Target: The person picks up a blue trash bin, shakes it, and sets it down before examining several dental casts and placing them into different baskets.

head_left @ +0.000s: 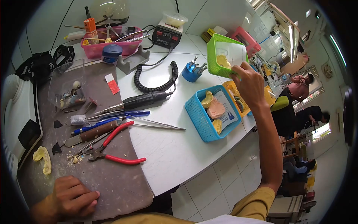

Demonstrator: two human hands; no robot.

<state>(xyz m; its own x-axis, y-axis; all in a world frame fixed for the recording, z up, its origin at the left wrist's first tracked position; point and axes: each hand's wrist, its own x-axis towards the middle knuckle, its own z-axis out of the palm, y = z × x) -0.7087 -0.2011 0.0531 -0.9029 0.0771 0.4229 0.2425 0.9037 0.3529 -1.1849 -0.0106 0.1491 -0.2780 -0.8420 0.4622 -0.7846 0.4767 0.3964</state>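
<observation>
My right hand point(249, 83) pinches the near rim of a green plastic basket point(214, 56), which is raised and tilted. Inside the basket are a yellow plaster cast point(223, 61) and a white paper. Just below stands a blue basket point(194, 118) with yellow and pink dental casts point(216, 108) and a printed card in it. My left hand point(76, 197) rests on the brown mat point(123, 188) at the lower left, its fingers curled together with nothing visible in them. A yellow curved plaster piece point(43, 159) lies beyond it.
Red-handled cutters point(118, 158), a brown-handled knife point(91, 133), tweezers and a black handpiece point(145, 100) lie across the table's left. Behind are a blue bur holder point(191, 73), a control unit point(166, 33) and a pink tray point(130, 46). An orange basket point(244, 106) adjoins the blue one. People are farther right.
</observation>
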